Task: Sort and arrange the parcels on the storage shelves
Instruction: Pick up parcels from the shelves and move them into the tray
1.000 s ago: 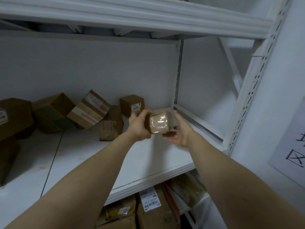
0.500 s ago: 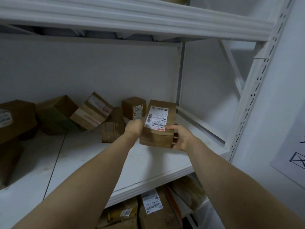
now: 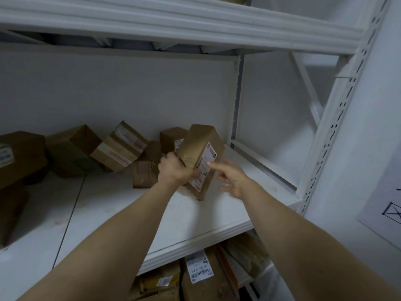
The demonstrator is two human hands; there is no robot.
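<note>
A brown cardboard parcel (image 3: 200,148) with a white shipping label on its right face stands tilted on the white shelf (image 3: 195,216), near the right end. My left hand (image 3: 173,170) grips its lower left side, fingers curled round the taped edge. My right hand (image 3: 231,178) hovers just to the right of the parcel with fingers spread and straight; whether the fingertips touch the label I cannot tell.
Several other brown boxes (image 3: 121,148) lie jumbled along the back of the shelf to the left, a small one (image 3: 171,137) right behind the held parcel. More labelled parcels (image 3: 199,272) fill the shelf below. A perforated white upright (image 3: 334,127) borders the right.
The parcel has turned so its label faces right and its lower corner is down at the shelf. My right hand has let go and opened; my left still grips it.
</note>
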